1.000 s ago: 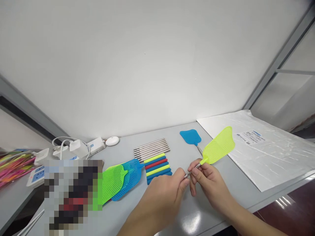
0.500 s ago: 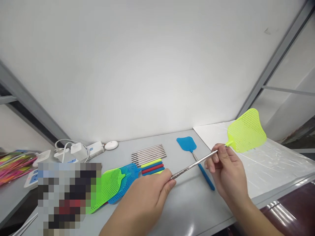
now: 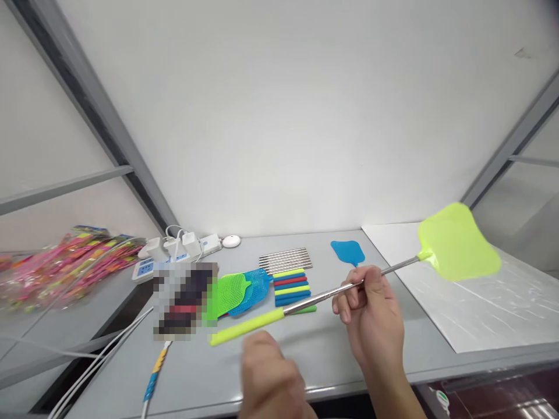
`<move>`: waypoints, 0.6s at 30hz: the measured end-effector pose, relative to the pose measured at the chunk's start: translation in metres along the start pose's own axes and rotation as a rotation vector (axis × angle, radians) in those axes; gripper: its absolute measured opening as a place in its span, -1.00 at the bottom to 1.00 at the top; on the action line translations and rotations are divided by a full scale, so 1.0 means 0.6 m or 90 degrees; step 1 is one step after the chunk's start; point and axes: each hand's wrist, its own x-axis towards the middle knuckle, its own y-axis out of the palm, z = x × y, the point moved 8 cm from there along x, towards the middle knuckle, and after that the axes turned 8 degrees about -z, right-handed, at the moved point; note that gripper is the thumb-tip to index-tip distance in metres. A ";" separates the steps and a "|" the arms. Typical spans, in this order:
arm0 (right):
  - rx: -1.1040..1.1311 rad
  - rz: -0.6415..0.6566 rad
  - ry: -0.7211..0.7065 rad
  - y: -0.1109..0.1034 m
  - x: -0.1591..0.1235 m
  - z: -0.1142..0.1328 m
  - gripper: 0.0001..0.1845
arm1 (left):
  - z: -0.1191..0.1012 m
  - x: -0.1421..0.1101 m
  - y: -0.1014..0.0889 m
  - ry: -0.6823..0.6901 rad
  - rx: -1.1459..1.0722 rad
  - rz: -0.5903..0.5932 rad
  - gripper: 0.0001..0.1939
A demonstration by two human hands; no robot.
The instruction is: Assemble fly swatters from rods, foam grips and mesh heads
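A yellow tubular grip (image 3: 247, 327) slanted above the flat grey table (image 3: 334, 352); below it, the left hand (image 3: 271, 372) was too blurred to tell whether closed. The right hand (image 3: 371, 305) pinched the slim silver metal shaft (image 3: 322, 297), where firmness best steadied the yellow plastic swatter head (image 3: 458, 244).

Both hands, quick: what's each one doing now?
Left hand: blurred and curled; cannot tell if it holds anything.
Right hand: closed, holding the yellow fly swatter.
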 end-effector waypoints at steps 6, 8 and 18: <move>0.002 -0.056 0.058 -0.037 -0.054 -0.048 -0.67 | 0.060 -0.023 0.079 -0.220 -0.338 0.045 -0.45; -0.010 -0.043 0.080 -0.048 -0.070 -0.065 -0.68 | 0.062 -0.007 0.089 -0.251 -0.405 0.068 -0.46; -0.055 -0.029 0.086 -0.100 -0.088 -0.087 -0.69 | 0.076 -0.021 0.115 -0.330 -0.367 0.222 -0.56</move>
